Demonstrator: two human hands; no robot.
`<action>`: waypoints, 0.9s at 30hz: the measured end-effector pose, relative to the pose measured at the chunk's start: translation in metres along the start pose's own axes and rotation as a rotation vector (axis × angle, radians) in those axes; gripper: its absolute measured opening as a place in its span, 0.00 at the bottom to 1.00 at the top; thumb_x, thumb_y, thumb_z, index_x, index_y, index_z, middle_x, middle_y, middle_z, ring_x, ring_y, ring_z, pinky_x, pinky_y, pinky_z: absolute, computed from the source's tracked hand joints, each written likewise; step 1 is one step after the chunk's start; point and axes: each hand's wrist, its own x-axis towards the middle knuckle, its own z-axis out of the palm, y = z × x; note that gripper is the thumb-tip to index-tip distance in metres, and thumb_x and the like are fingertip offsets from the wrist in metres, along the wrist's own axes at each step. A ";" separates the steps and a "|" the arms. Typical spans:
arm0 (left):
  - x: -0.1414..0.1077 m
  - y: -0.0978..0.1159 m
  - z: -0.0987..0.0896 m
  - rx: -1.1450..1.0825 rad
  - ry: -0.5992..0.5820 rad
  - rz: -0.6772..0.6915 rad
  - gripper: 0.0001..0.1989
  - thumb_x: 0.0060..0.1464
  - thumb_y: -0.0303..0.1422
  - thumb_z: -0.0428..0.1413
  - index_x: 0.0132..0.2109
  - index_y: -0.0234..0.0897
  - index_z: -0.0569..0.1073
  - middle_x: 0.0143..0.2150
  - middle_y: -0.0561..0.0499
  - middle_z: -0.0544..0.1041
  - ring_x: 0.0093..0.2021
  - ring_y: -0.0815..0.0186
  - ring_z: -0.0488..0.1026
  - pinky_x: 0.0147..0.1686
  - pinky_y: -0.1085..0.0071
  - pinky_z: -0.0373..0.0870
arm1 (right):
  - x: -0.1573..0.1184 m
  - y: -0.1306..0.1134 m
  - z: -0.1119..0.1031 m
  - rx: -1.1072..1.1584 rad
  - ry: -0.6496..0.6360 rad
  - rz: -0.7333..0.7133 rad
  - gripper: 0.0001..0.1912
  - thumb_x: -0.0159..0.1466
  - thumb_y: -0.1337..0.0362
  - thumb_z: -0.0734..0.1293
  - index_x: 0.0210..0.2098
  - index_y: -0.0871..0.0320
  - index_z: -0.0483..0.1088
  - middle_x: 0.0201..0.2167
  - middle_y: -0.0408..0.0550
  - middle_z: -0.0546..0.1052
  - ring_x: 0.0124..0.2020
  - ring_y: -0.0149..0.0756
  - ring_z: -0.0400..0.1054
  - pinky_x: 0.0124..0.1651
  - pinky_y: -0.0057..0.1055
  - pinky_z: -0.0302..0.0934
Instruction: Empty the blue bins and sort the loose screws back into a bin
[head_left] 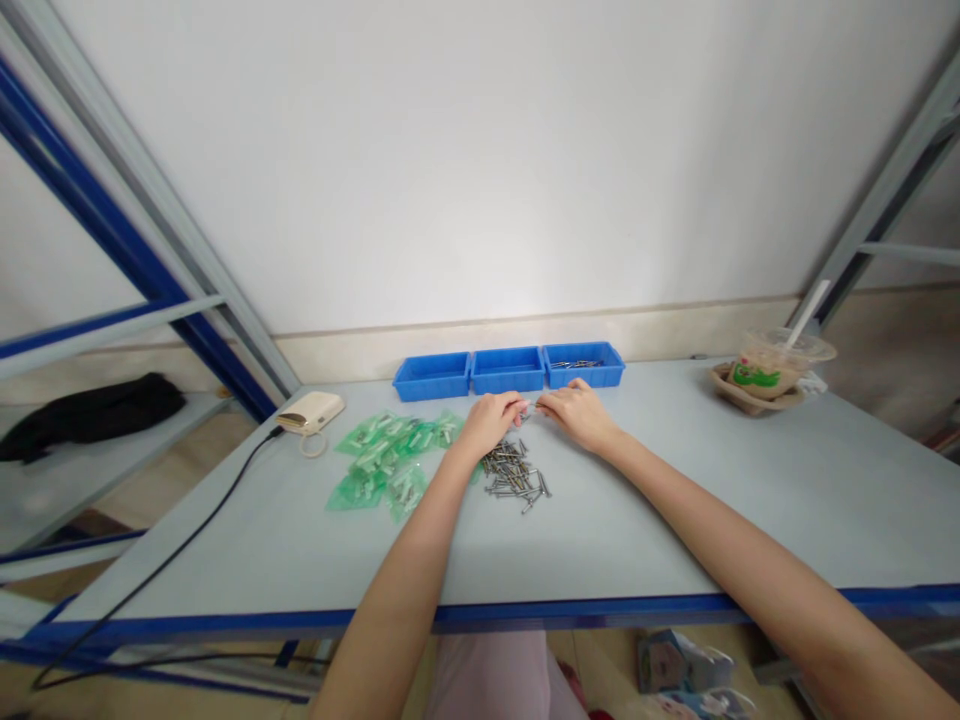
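Note:
My left hand (493, 418) and my right hand (579, 412) meet over the table, just in front of the blue bins. Both have their fingers closed, with small metal pieces, apparently screws, showing between the fingertips. Below and between the hands lies a loose pile of screws (516, 474). To the left of my left forearm, green-tinted plastic bags (386, 455) with small parts inside are heaped together. Of the three joined blue bins, the right bin (600, 377) has some screws in it. The middle bin (508, 383) and the left bin (433, 388) show bare insides.
A beige device (311, 411) with a black cable (187, 540) sits at the table's left. A plastic drink cup (772, 362) with a straw stands in a brown tray (750, 400) at the right. Blue-and-grey frame posts flank the table (247, 560), and a wall rises behind it.

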 end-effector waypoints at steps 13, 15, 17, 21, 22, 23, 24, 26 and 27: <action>0.001 -0.001 0.001 -0.063 -0.040 0.008 0.20 0.59 0.41 0.42 0.26 0.34 0.69 0.21 0.54 0.72 0.23 0.71 0.68 0.28 0.76 0.60 | 0.000 0.000 -0.003 -0.026 -0.023 0.031 0.16 0.68 0.58 0.52 0.39 0.58 0.68 0.33 0.49 0.77 0.32 0.34 0.68 0.38 0.31 0.44; 0.001 0.000 0.001 -0.063 -0.033 0.005 0.19 0.59 0.40 0.44 0.28 0.35 0.71 0.21 0.54 0.73 0.23 0.71 0.68 0.28 0.76 0.60 | 0.000 0.000 -0.004 -0.014 -0.030 0.024 0.17 0.69 0.59 0.52 0.36 0.59 0.68 0.32 0.49 0.77 0.32 0.34 0.68 0.37 0.31 0.44; 0.001 0.001 0.001 -0.064 -0.008 -0.012 0.15 0.57 0.39 0.47 0.33 0.35 0.73 0.22 0.55 0.73 0.23 0.71 0.68 0.27 0.77 0.60 | 0.000 0.000 -0.004 0.005 -0.045 0.023 0.18 0.69 0.60 0.51 0.35 0.59 0.68 0.32 0.49 0.77 0.32 0.34 0.68 0.37 0.30 0.44; 0.001 0.004 -0.001 -0.043 0.049 -0.032 0.09 0.54 0.35 0.51 0.35 0.36 0.73 0.23 0.55 0.74 0.23 0.71 0.68 0.27 0.77 0.60 | -0.001 0.000 -0.004 0.047 -0.069 0.043 0.19 0.69 0.59 0.50 0.34 0.58 0.68 0.30 0.48 0.77 0.30 0.33 0.68 0.37 0.30 0.44; 0.001 0.005 -0.001 -0.034 0.056 -0.030 0.09 0.54 0.35 0.51 0.34 0.36 0.73 0.22 0.55 0.74 0.23 0.71 0.68 0.27 0.77 0.59 | -0.001 0.000 -0.004 0.055 -0.060 0.051 0.18 0.69 0.58 0.50 0.36 0.58 0.68 0.31 0.47 0.78 0.30 0.33 0.68 0.38 0.30 0.45; 0.001 0.005 -0.001 -0.025 0.061 -0.028 0.10 0.55 0.35 0.50 0.33 0.35 0.73 0.22 0.55 0.74 0.23 0.71 0.68 0.27 0.77 0.59 | -0.001 0.000 -0.004 0.063 -0.045 0.059 0.18 0.69 0.58 0.51 0.38 0.57 0.68 0.31 0.47 0.78 0.31 0.33 0.68 0.38 0.30 0.45; 0.001 0.005 0.000 -0.016 0.065 -0.025 0.10 0.55 0.35 0.50 0.32 0.35 0.73 0.22 0.55 0.74 0.23 0.71 0.67 0.27 0.77 0.59 | -0.001 0.000 -0.003 0.070 -0.029 0.063 0.17 0.69 0.57 0.51 0.39 0.57 0.68 0.31 0.47 0.78 0.31 0.34 0.68 0.39 0.30 0.46; 0.001 0.005 0.000 -0.005 0.068 -0.018 0.12 0.56 0.35 0.49 0.30 0.35 0.72 0.21 0.55 0.74 0.23 0.72 0.67 0.27 0.77 0.59 | -0.001 0.001 -0.003 0.075 -0.009 0.057 0.17 0.68 0.57 0.52 0.40 0.58 0.68 0.31 0.47 0.78 0.31 0.34 0.68 0.39 0.30 0.46; 0.001 0.005 0.000 -0.003 0.065 -0.016 0.12 0.56 0.35 0.48 0.30 0.35 0.72 0.21 0.55 0.74 0.23 0.72 0.67 0.27 0.77 0.59 | -0.001 0.001 -0.002 0.075 -0.007 0.044 0.17 0.68 0.57 0.53 0.38 0.58 0.68 0.31 0.47 0.78 0.30 0.34 0.68 0.39 0.30 0.46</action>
